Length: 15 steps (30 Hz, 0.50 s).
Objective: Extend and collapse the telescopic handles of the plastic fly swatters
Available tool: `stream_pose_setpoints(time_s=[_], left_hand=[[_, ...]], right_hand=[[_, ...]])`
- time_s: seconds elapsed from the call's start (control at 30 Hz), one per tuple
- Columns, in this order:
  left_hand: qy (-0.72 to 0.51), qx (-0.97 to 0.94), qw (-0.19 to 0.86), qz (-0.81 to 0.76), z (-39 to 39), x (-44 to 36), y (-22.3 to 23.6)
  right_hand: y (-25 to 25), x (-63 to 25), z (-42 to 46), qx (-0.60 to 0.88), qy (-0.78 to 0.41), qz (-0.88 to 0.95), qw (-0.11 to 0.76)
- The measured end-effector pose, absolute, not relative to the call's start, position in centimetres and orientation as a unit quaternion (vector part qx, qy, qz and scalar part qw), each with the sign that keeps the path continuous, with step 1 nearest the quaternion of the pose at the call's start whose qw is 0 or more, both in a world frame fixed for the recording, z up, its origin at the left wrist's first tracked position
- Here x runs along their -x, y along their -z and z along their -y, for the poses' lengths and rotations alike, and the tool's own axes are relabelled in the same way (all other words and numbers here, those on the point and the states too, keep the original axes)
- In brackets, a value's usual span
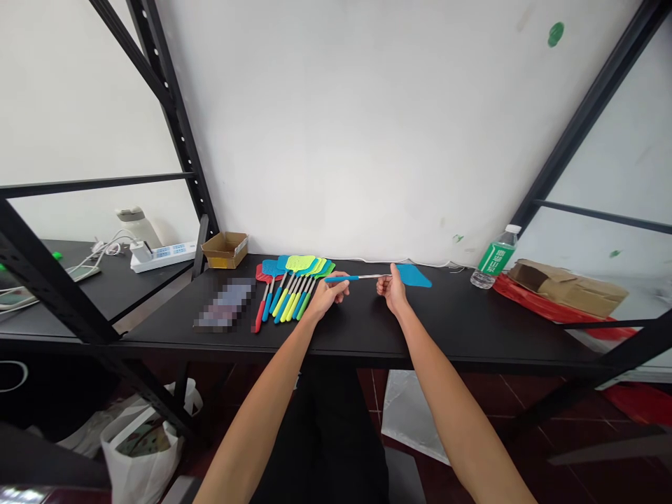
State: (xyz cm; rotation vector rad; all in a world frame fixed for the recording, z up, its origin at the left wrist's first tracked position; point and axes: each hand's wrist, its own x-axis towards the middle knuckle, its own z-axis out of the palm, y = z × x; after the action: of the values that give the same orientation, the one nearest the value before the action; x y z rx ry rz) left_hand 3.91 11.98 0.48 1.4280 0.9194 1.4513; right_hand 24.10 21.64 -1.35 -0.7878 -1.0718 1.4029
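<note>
One blue fly swatter [414,275], held crosswise over the black surface [472,329]: left hand [330,294] grips its handle, right hand [391,290] closes around the shaft near the blade. Multicoloured swatters [299,263] lie in an overlapping row, left.

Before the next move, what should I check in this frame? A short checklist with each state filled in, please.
1. Left hand gripping the handle end of the blue swatter: ok.
2. Right hand holding it near its head: ok.
3. Left hand free of the row of swatters beside it: cannot tell.
4. Bottle capped: ok.
5. Pixelated patch identifiable: not ok, blurred out.
</note>
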Motion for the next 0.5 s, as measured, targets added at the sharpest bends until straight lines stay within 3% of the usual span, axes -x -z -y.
stream_pose_setpoints(time_s=[0.2,0.5], left_hand=[[-0.577,-0.572,0.445,-0.377,-12.17,-3.89,-0.38],[-0.575,-0.556,0.443,-0.405,-12.23,-4.04,-0.38]], right_hand=[[1.79,-23.92,-22.01,0.319,-0.598,0.423,0.601],[2.15,-24.10,-22.29,0.308,-0.592,0.459,0.586]])
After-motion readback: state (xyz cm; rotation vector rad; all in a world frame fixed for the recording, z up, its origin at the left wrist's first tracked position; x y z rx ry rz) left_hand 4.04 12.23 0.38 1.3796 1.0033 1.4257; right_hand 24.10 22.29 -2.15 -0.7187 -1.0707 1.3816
